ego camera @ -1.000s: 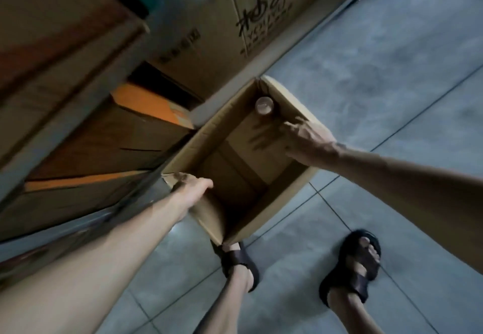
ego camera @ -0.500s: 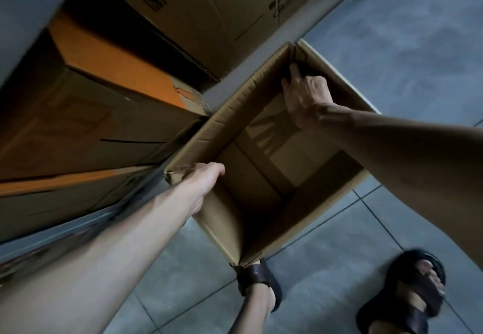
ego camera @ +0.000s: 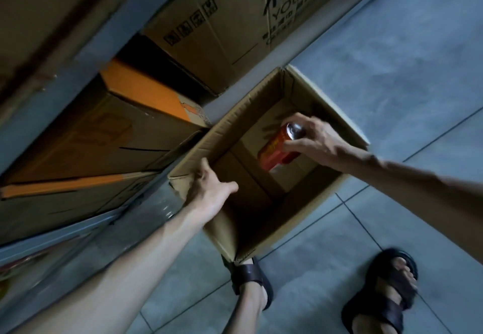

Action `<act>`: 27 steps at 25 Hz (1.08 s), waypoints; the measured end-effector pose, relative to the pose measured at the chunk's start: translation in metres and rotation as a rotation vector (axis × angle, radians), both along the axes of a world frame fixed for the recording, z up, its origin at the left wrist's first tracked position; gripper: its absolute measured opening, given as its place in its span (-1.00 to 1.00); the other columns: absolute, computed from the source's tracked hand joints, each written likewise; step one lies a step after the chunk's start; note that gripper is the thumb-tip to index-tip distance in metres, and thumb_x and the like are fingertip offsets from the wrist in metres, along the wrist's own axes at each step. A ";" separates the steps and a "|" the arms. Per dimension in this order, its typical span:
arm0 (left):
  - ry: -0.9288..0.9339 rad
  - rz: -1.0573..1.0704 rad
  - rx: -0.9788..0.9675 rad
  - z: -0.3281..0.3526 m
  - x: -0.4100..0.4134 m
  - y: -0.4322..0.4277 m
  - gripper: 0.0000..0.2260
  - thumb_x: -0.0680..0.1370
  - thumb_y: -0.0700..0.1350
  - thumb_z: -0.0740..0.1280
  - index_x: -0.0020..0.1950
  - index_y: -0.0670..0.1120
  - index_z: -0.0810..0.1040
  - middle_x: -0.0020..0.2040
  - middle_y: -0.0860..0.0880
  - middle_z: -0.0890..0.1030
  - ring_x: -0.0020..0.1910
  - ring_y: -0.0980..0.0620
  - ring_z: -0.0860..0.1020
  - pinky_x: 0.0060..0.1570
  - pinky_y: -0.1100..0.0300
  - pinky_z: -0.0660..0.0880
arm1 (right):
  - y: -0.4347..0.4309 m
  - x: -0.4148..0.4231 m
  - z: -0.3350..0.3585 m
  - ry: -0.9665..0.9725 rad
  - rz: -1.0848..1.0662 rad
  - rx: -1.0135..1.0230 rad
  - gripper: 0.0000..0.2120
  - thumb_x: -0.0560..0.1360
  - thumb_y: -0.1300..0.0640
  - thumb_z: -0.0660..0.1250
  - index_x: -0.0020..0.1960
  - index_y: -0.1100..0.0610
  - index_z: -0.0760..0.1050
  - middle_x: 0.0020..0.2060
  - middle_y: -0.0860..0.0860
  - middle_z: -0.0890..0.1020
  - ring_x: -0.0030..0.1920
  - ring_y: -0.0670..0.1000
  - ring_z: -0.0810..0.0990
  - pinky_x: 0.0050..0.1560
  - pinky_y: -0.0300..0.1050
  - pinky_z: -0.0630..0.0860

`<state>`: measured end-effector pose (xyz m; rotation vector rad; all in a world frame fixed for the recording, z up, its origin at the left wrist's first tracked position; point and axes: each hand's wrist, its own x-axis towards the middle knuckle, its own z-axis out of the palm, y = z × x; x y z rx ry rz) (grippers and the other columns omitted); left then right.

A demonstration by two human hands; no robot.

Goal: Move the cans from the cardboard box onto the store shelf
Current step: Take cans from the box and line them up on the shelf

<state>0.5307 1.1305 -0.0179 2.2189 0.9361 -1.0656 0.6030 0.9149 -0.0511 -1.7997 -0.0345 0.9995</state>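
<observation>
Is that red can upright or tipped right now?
Tipped: the red metal can leans diagonally, silver top uppermost, pinched by the right hand over the brown cardboard box.

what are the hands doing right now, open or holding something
Left hand: grips the wall of the cardboard box.
Right hand: holds the red can by its top end, above the box floor.

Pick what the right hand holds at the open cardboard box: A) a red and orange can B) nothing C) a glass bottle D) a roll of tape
A: the right hand grips the top end of a red and orange can within the opening of the cardboard box.
</observation>
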 end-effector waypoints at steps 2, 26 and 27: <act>-0.126 -0.215 -0.181 0.031 0.007 -0.016 -0.19 0.34 0.17 0.49 0.50 -0.01 0.25 0.38 -0.03 0.45 0.35 0.00 0.42 0.18 0.24 0.33 | -0.011 -0.003 0.035 0.149 -0.059 0.131 -0.58 0.30 -0.12 0.44 0.11 -0.03 0.52 -0.04 -0.02 0.63 0.03 0.08 0.62 -0.12 -0.19 0.49; -0.151 -0.152 -0.914 0.675 0.035 0.007 -0.57 0.48 -0.07 0.41 0.31 -0.17 0.48 0.16 -0.17 0.64 0.10 -0.07 0.65 0.11 0.06 0.59 | -0.010 -0.011 0.679 0.186 -0.164 0.399 -0.70 0.54 -0.02 0.33 0.23 0.06 0.51 -0.13 0.01 0.71 -0.11 -0.05 0.64 -0.21 -0.21 0.49; -0.175 -0.170 -0.895 0.691 0.030 0.012 -0.55 0.49 -0.07 0.42 0.34 -0.16 0.46 0.19 -0.18 0.62 0.13 -0.09 0.64 0.16 0.02 0.57 | -0.002 -0.011 0.696 0.172 -0.152 0.376 -0.69 0.52 -0.02 0.36 0.20 0.09 0.52 -0.14 0.03 0.71 -0.12 -0.04 0.65 -0.20 -0.20 0.50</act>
